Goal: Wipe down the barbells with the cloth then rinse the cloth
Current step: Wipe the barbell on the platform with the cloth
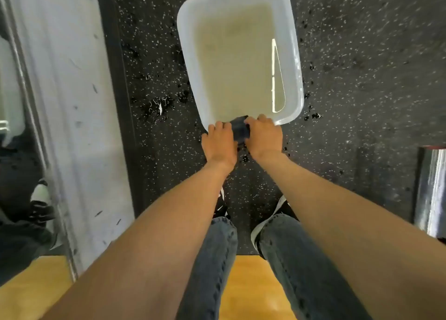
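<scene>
A dark, bunched cloth (240, 128) sits between my two hands at the near rim of a white plastic tub (190, 61) holding cloudy water. My left hand (219, 142) grips the cloth's left end and my right hand (264, 135) grips its right end, fingers curled over it. The cloth is mostly hidden by my fingers. No whole barbell shows; only a shiny metal sleeve (432, 191) at the right edge.
The tub stands on black speckled rubber flooring (362, 78) with wet splash marks (158, 106) to its left. A mirror and pale wall panel (72, 102) run along the left. My jeans-clad legs (212, 259) and a wooden platform (243, 286) are below.
</scene>
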The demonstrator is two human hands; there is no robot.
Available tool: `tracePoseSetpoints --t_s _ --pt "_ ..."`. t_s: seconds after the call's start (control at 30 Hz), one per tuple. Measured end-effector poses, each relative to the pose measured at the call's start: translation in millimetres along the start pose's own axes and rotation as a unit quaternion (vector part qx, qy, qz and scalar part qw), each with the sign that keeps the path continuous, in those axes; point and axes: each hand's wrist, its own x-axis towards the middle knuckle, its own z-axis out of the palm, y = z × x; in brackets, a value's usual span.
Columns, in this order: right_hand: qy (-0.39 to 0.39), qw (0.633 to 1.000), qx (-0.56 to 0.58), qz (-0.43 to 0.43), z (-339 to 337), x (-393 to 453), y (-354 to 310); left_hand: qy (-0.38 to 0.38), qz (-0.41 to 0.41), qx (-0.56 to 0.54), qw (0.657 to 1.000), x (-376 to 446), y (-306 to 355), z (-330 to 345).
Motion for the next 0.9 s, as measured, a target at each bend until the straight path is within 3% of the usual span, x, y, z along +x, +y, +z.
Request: tracePoseSetpoints --t_s 0.1,0.3,0.6,0.67,0.77,0.9 --pt "0.001 1.0 -0.019 -0.005 9 4 3 0.012 -0.028 0.004 1.0 9 -2 7" --pt "0.019 0.999 -0.006 -0.036 9 17 8 0.008 0.031 0.049 0.998 20 1 -1" --pt "0.008 0.983 0.182 -0.035 -43 -25 12 -0.028 0.098 -0.097 0.99 -14 2 -50" --pt "0.0 0.969 0.247 0.003 -65 -39 14 -0.027 0.095 -0.13 0.987 -27 10 -75" --pt "0.012 0.908 0.409 0.087 -97 -58 16 -0.029 0.101 -0.169 0.98 -42 25 -112" --pt "0.069 0.881 0.456 0.108 -137 -93 35 -0.094 0.152 -0.176 0.968 -58 51 -154"
